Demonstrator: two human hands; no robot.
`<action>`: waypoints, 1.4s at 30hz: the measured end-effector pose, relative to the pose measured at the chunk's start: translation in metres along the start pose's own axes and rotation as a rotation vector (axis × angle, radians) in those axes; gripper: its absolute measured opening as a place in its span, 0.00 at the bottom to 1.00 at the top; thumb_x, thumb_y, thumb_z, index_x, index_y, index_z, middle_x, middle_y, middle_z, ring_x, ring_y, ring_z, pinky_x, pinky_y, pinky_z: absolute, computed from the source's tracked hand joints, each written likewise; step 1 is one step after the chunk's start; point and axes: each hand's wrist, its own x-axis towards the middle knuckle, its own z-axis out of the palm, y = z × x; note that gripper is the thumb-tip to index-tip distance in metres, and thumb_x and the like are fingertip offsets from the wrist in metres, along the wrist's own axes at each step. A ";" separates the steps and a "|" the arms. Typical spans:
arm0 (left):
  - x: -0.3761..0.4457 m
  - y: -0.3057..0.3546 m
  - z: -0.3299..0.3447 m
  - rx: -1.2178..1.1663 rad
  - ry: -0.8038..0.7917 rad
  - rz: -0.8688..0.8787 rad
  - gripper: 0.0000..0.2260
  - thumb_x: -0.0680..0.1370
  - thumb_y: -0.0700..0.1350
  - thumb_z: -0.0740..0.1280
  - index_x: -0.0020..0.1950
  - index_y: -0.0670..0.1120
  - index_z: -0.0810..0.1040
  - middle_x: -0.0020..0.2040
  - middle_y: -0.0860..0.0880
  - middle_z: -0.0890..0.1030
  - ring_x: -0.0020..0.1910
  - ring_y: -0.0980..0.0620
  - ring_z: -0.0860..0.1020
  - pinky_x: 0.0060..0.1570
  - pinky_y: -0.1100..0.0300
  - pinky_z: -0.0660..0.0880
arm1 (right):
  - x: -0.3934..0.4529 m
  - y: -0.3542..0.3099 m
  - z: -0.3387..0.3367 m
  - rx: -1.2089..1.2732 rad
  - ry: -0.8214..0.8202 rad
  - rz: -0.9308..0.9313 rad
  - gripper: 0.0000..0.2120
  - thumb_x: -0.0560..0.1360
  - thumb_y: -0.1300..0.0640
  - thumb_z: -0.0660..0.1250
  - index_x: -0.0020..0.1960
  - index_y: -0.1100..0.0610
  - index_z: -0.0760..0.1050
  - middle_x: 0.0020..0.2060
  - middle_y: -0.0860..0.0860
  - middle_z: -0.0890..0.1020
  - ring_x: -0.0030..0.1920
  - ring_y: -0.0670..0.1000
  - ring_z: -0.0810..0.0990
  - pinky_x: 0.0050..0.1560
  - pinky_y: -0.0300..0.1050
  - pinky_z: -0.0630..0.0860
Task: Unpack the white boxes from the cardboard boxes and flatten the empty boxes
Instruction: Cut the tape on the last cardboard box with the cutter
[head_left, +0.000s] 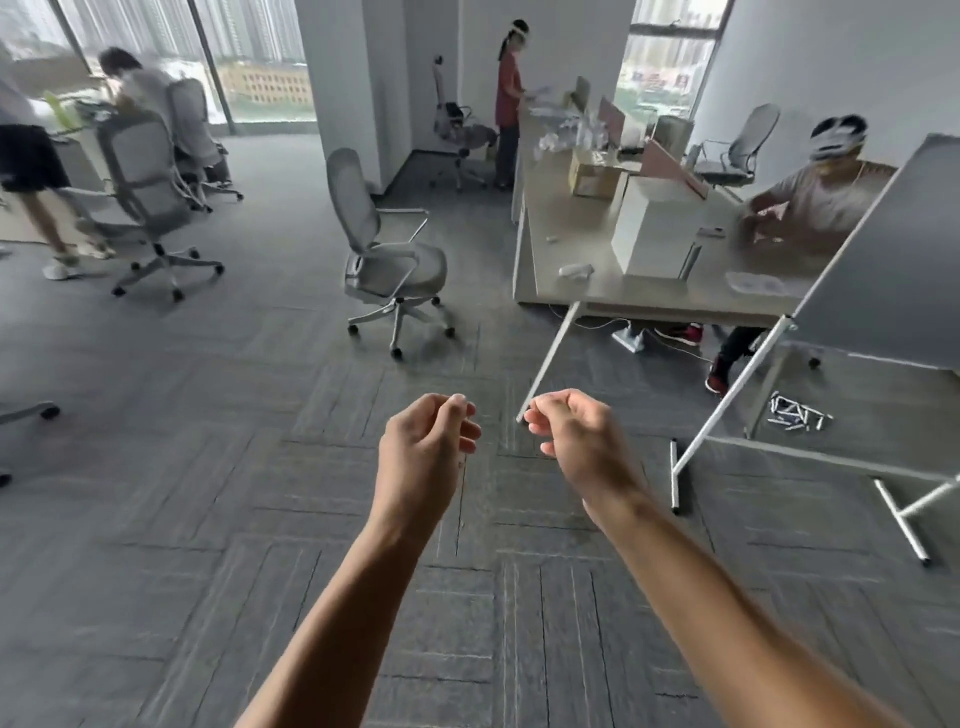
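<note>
Dark grey carpet (208, 519) in herringbone blocks, pale grey chair (387, 260), beige desk (576, 234)

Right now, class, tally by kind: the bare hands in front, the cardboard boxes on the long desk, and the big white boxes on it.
hands: 2, the left hand and the right hand, both empty
cardboard box on the desk: 1
white box: 1
Total: 4
</note>
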 end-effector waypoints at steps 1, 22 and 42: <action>0.030 0.002 -0.001 0.008 -0.023 0.003 0.13 0.84 0.46 0.63 0.46 0.45 0.84 0.40 0.47 0.86 0.41 0.47 0.85 0.44 0.53 0.78 | 0.022 -0.005 0.009 0.015 0.026 0.016 0.11 0.81 0.53 0.65 0.49 0.58 0.83 0.44 0.51 0.87 0.50 0.52 0.85 0.53 0.50 0.80; 0.595 0.021 0.179 0.018 -0.343 -0.066 0.12 0.85 0.46 0.63 0.50 0.42 0.84 0.44 0.43 0.86 0.42 0.48 0.84 0.45 0.53 0.78 | 0.580 0.005 0.066 0.131 0.373 0.126 0.10 0.79 0.55 0.66 0.42 0.57 0.82 0.38 0.53 0.86 0.38 0.54 0.82 0.41 0.50 0.77; 1.145 -0.011 0.330 0.024 -0.456 -0.213 0.13 0.85 0.44 0.62 0.47 0.43 0.83 0.39 0.46 0.85 0.39 0.49 0.82 0.42 0.54 0.76 | 1.095 0.029 0.154 -0.095 0.550 0.302 0.12 0.74 0.49 0.67 0.45 0.57 0.82 0.39 0.50 0.87 0.44 0.52 0.85 0.50 0.55 0.82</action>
